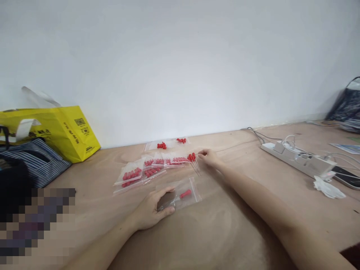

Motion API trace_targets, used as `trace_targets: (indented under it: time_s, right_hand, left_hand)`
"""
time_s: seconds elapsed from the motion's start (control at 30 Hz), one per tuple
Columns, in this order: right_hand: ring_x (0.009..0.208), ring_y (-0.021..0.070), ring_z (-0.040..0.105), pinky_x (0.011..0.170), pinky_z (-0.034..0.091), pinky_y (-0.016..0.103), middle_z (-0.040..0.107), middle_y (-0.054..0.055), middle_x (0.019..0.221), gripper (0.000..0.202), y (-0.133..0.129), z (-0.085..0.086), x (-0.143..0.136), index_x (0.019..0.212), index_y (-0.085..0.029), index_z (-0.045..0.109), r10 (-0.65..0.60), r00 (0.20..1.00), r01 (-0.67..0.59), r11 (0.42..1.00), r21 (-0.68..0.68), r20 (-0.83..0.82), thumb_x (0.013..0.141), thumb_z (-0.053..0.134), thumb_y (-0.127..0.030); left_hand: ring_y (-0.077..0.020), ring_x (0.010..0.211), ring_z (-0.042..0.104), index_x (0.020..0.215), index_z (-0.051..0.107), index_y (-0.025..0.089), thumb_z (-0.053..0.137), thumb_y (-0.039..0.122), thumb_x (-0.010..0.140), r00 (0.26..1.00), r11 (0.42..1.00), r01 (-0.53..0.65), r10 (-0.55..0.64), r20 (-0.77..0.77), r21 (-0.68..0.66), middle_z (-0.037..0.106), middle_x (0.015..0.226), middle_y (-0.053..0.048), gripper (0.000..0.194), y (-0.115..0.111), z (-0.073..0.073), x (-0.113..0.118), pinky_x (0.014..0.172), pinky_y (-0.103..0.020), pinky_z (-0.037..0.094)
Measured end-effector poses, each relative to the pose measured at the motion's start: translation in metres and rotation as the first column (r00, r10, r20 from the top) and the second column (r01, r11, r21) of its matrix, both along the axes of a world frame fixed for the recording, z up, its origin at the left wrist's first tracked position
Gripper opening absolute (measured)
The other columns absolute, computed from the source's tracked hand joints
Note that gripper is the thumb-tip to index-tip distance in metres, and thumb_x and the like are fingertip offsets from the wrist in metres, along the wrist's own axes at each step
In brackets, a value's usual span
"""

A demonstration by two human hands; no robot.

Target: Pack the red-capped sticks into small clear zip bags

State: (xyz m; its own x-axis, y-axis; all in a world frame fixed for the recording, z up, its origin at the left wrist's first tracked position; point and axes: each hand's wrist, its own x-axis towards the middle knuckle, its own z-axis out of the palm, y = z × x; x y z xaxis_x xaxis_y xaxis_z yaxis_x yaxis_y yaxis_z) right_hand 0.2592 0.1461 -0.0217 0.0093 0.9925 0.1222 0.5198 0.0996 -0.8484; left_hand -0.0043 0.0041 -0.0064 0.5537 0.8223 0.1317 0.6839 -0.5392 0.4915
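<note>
My left hand (153, 208) lies over the left end of a clear zip bag (194, 200), thumb and fingers spread apart. Inside that bag is one dropper with a red rubber bulb (185, 194). My right hand (210, 157) reaches farther out, its fingertips pinched together right beside a few loose red-bulbed droppers (192, 156). Their thin clear stems point toward me. Whether the right fingertips grip anything is too small to tell. Left of these droppers, several zip bags (132, 175) holding red-bulbed droppers lie partly overlapping.
Behind, near the wall, more bags hold small red bulbs (161, 146). On the left are a yellow bag (70, 131) and a striped cloth bag (46, 157). A white power strip (295, 161) with cables, a phone (347, 177) and a crumpled tissue (327, 187) lie right.
</note>
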Motion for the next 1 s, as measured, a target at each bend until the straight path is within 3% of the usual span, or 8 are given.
trace_targets:
  time_s: [0.13, 0.27, 0.4, 0.5, 0.67, 0.73, 0.87, 1.0]
  right_hand:
    - [0.085, 0.0189, 0.057, 0.072, 0.040, 0.025, 0.064, 0.008, 0.090, 0.026, 0.036, -0.005, -0.009, 0.083, -0.015, 0.065, -0.079, 0.996, 0.081, 0.996, -0.037, 0.050, 0.064, 0.059, -0.032]
    - [0.072, 0.0181, 0.058, 0.063, 0.039, 0.024, 0.065, 0.006, 0.071, 0.014, 0.047, -0.011, -0.018, 0.064, -0.015, 0.064, -0.110, 0.994, 0.112, 0.989, -0.095, 0.026, 0.058, 0.064, -0.028]
    - [0.052, 0.0122, 0.053, 0.049, 0.036, 0.021, 0.057, 0.002, 0.050, 0.012, 0.043, -0.012, -0.010, 0.054, -0.014, 0.058, -0.148, 0.983, 0.134, 0.982, -0.134, -0.105, 0.061, 0.062, -0.022]
    - [0.042, 0.0081, 0.046, 0.042, 0.034, 0.019, 0.054, 0.000, 0.047, 0.018, 0.027, -0.010, 0.009, 0.054, -0.015, 0.053, -0.163, 0.949, 0.130, 0.982, -0.138, -0.269, 0.069, 0.054, -0.024]
    - [0.046, 0.0064, 0.048, 0.045, 0.039, 0.017, 0.056, -0.003, 0.058, 0.009, -0.025, -0.010, 0.034, 0.075, -0.019, 0.049, -0.173, 0.839, 0.153, 0.985, -0.081, -0.516, 0.075, 0.048, -0.028]
    - [0.047, 0.0065, 0.048, 0.046, 0.040, 0.017, 0.055, -0.003, 0.058, 0.012, -0.047, -0.011, 0.033, 0.079, -0.020, 0.048, -0.149, 0.798, 0.134, 0.988, -0.070, -0.584, 0.075, 0.049, -0.031]
    - [0.045, 0.0067, 0.047, 0.043, 0.038, 0.019, 0.055, -0.003, 0.056, 0.022, -0.076, -0.011, 0.015, 0.078, -0.018, 0.048, -0.100, 0.640, 0.057, 0.995, -0.082, -0.762, 0.067, 0.059, -0.034]
    - [0.044, 0.0068, 0.048, 0.044, 0.039, 0.020, 0.056, -0.003, 0.056, 0.029, -0.088, -0.010, -0.003, 0.079, -0.018, 0.046, -0.066, 0.600, -0.017, 0.995, -0.096, -0.797, 0.063, 0.063, -0.035]
  left_hand:
    - [-0.0242, 0.109, 0.046, 0.119, 0.042, 0.025, 0.051, 0.038, 0.079, 0.999, 1.000, -0.016, 0.015, -0.031, -0.021, 0.050, 0.122, -0.004, 0.043, -0.002, 0.001, -0.001, 0.091, -0.038, 0.038]
    - [-0.0237, 0.110, 0.046, 0.120, 0.041, 0.025, 0.050, 0.037, 0.079, 0.999, 0.999, -0.022, 0.021, -0.040, -0.027, 0.049, 0.123, -0.004, 0.044, -0.003, 0.000, -0.001, 0.091, -0.038, 0.038]
    - [-0.0230, 0.110, 0.045, 0.120, 0.040, 0.024, 0.050, 0.036, 0.079, 0.999, 1.000, 0.000, 0.000, -0.043, -0.002, 0.048, 0.124, -0.004, 0.044, -0.003, -0.001, -0.002, 0.092, -0.036, 0.038]
    - [-0.0231, 0.112, 0.044, 0.122, 0.039, 0.025, 0.050, 0.036, 0.079, 0.998, 1.000, -0.003, 0.003, -0.056, 0.004, 0.046, 0.126, -0.003, 0.045, -0.003, -0.002, -0.001, 0.093, -0.037, 0.036]
    - [-0.0237, 0.113, 0.043, 0.123, 0.038, 0.025, 0.051, 0.034, 0.079, 0.998, 1.000, -0.020, 0.020, -0.062, -0.001, 0.045, 0.126, -0.004, 0.047, -0.002, -0.003, 0.000, 0.093, -0.038, 0.036]
    - [-0.0240, 0.112, 0.044, 0.123, 0.038, 0.025, 0.051, 0.035, 0.079, 0.998, 0.999, -0.032, 0.032, -0.062, -0.004, 0.046, 0.126, -0.004, 0.047, 0.000, -0.004, 0.000, 0.092, -0.038, 0.037]
    - [-0.0237, 0.112, 0.044, 0.122, 0.038, 0.024, 0.051, 0.035, 0.079, 0.998, 0.999, -0.035, 0.035, -0.054, 0.001, 0.047, 0.125, -0.004, 0.046, 0.001, -0.004, 0.000, 0.092, -0.038, 0.037]
    - [-0.0237, 0.111, 0.044, 0.122, 0.038, 0.025, 0.051, 0.035, 0.079, 0.997, 0.999, -0.045, 0.046, -0.059, 0.007, 0.047, 0.125, -0.004, 0.046, 0.000, -0.004, 0.001, 0.091, -0.038, 0.037]
